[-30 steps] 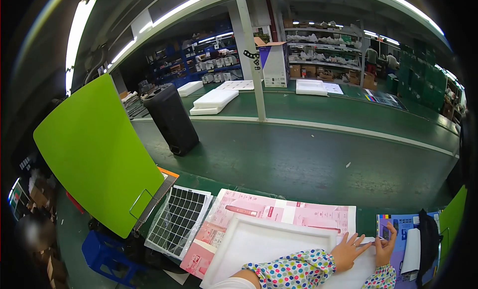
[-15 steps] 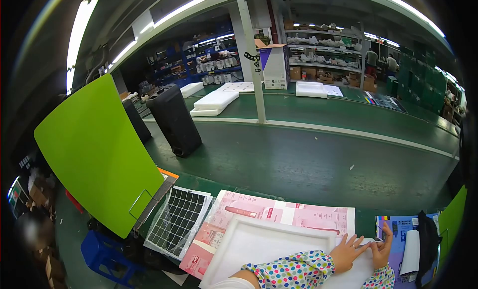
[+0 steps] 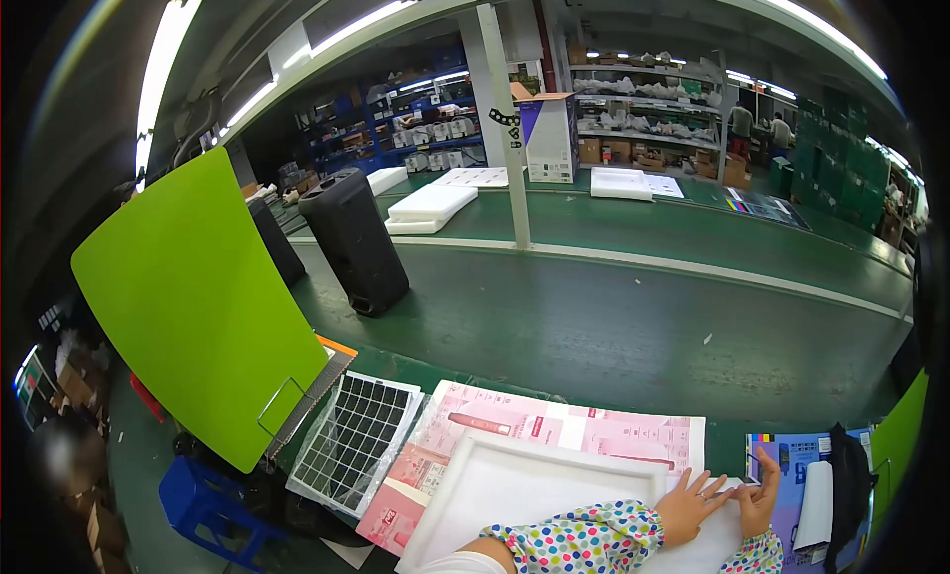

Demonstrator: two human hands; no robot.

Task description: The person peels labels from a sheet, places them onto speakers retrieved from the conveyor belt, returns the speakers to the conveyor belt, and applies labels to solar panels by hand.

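Observation:
A white foam tray (image 3: 554,485) with a raised rim lies on pink printed sheets (image 3: 554,426) in front of me. My left hand (image 3: 685,510), a ring on one finger, rests flat at the tray's right side, fingers stretched apart. Close beside it, my right hand (image 3: 757,500) has its fingers bent together at a pale edge, and whatever lies between them is too small to make out. The two hands nearly touch at the fingertips. Dotted sleeves cover both forearms.
Black grid-patterned sheets (image 3: 356,430) lie left of the tray. A green board (image 3: 198,307) stands beyond them, above a blue stool (image 3: 218,510). A black speaker (image 3: 354,239) stands on the green bench. At right are a blue printed sheet (image 3: 792,490) and a white roll (image 3: 816,505).
The view has tilted slightly, so the background sits a little lower in the picture. Both hands stay in almost the same place and pose.

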